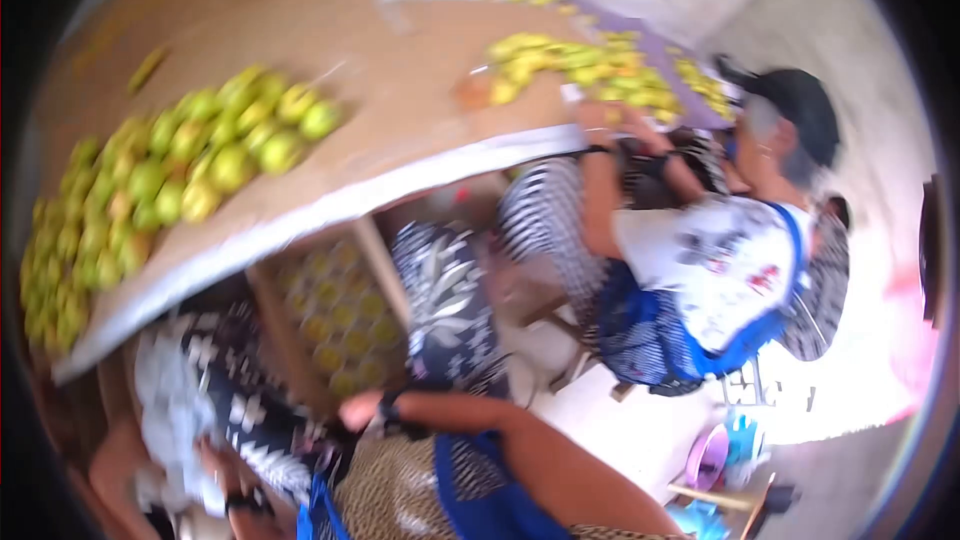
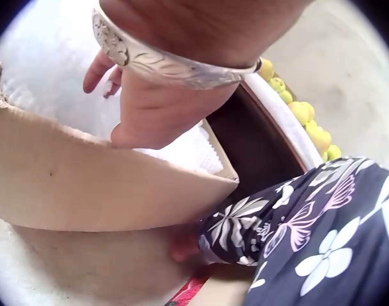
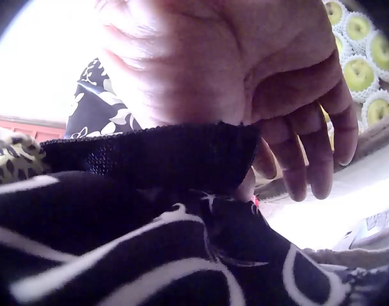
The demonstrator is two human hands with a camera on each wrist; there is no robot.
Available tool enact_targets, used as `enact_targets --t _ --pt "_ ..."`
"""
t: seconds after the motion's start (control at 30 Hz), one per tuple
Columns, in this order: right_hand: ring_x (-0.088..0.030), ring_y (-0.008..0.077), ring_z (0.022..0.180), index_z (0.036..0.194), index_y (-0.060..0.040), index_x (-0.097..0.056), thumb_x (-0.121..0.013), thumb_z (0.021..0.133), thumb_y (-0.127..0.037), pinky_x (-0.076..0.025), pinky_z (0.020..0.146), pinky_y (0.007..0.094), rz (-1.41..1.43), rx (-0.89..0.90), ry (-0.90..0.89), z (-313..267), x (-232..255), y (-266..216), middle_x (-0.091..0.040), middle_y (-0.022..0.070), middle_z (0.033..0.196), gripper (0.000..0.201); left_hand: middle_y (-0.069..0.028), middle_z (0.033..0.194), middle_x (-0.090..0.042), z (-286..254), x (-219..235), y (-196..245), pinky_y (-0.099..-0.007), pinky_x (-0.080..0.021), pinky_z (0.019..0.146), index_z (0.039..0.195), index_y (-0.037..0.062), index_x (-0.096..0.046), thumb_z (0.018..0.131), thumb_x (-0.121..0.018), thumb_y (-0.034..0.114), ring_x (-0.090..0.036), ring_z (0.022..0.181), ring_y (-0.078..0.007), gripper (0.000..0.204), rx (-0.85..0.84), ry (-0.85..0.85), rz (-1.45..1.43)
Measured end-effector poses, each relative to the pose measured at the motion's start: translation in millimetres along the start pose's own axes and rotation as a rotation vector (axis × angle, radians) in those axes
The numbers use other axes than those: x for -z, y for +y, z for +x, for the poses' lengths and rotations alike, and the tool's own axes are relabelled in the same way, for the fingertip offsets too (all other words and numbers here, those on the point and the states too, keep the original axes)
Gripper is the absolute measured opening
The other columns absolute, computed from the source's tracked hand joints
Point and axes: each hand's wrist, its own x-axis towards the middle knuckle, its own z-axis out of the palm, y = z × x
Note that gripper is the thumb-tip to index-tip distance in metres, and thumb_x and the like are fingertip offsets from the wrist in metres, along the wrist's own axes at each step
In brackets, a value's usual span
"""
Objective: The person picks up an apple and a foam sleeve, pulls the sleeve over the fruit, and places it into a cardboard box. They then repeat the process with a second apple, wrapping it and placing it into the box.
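My left hand (image 2: pixel 169 108), with a silver bangle at its wrist, reaches over the edge of a cardboard box (image 2: pixel 105 182). Its fingers hang loosely at a mass of white foam netting (image 2: pixel 47 76) inside, thumb and fingertips apart. In the head view the left hand (image 1: pixel 212 465) is low at the left, beside the pale netting (image 1: pixel 175 390). My right hand (image 3: pixel 271 83), in a dark wristband, has loose fingers and nothing in its grip. It hovers by the near end of a box holding yellow-green fruits (image 3: pixel 360 73), each in a white foam net.
A heap of yellow-green fruits (image 1: pixel 190 155) lies on the brown tabletop (image 1: pixel 400 80) with a white edge (image 1: pixel 330 195). Another person (image 1: pixel 710 250) in a cap sits at the right by a second pile (image 1: pixel 590 70). Basins (image 1: pixel 708 455) stand on the floor at lower right.
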Motion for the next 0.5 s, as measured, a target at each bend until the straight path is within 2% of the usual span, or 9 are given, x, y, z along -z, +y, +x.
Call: enact_targets --t 0.07,0.1,0.13,0.2,0.27,0.37,0.5 --pt "-0.057 0.0293 0.071 0.074 -0.0045 -0.060 -0.054 0.072 -0.019 -0.046 0.064 0.0412 -0.322 -0.542 -0.092 18 26 -74 -0.059 0.0130 0.074 0.016 -0.0093 0.091 -0.057 5 50 71 -0.0335 -0.046 0.068 0.105 0.0071 -0.052 0.080 -0.054 0.005 -0.056 0.080 -0.0234 0.025 -0.136 -0.188 0.346" --pt "-0.061 0.0299 0.081 0.081 -0.0040 -0.064 -0.053 0.069 -0.019 -0.049 0.067 0.0406 -0.415 -0.518 -0.159 19 27 -71 -0.064 0.0139 0.085 0.022 -0.0094 0.092 -0.057 3 72 88 -0.0335 -0.046 0.069 0.106 0.0072 -0.051 0.081 -0.054 0.005 -0.056 0.081 -0.0235 0.026 -0.111 -0.177 0.365" --pt "-0.061 0.0305 0.085 0.084 -0.0034 -0.065 -0.052 0.069 -0.021 -0.050 0.069 0.0396 -0.364 -0.698 -0.180 23 44 -116 -0.065 0.0147 0.091 0.026 -0.0095 0.093 -0.056 3 81 99 -0.0334 -0.045 0.070 0.107 0.0074 -0.051 0.081 -0.054 0.005 -0.055 0.082 -0.0235 0.027 -0.088 -0.149 0.323" --pt "-0.061 0.0320 0.087 0.086 -0.0029 -0.065 -0.052 0.070 -0.020 -0.050 0.070 0.0408 -0.382 -0.688 -0.073 24 36 -101 -0.064 0.0162 0.093 0.028 -0.0097 0.096 -0.054 2 99 130 -0.0332 -0.044 0.072 0.109 0.0076 -0.050 0.082 -0.053 0.006 -0.054 0.085 -0.0235 0.028 -0.081 -0.120 0.256" --pt "-0.061 0.0335 0.088 0.087 -0.0023 -0.065 -0.052 0.070 -0.020 -0.050 0.072 0.0413 -0.380 -0.643 -0.103 25 32 -82 -0.064 0.0178 0.093 0.028 -0.0100 0.099 -0.053 2 110 151 -0.0331 -0.043 0.074 0.111 0.0078 -0.048 0.082 -0.053 0.007 -0.052 0.088 -0.0235 0.029 -0.084 -0.110 0.207" --pt "-0.061 0.0338 0.088 0.089 -0.0018 -0.064 -0.051 0.072 -0.019 -0.049 0.072 0.0415 -0.355 -0.654 -0.109 26 35 -84 -0.064 0.0181 0.094 0.028 -0.0103 0.103 -0.051 4 122 173 -0.0328 -0.042 0.078 0.114 0.0082 -0.047 0.083 -0.052 0.008 -0.050 0.092 -0.0236 0.031 -0.098 -0.098 0.157" --pt "-0.061 0.0340 0.090 0.091 -0.0015 -0.063 -0.050 0.073 -0.018 -0.049 0.073 0.0422 -0.341 -0.737 -0.032 24 39 -97 -0.063 0.0181 0.098 0.027 -0.0108 0.108 -0.048 4 132 193 -0.0325 -0.040 0.082 0.117 0.0087 -0.044 0.085 -0.052 0.009 -0.048 0.097 -0.0237 0.033 -0.115 -0.098 0.107"
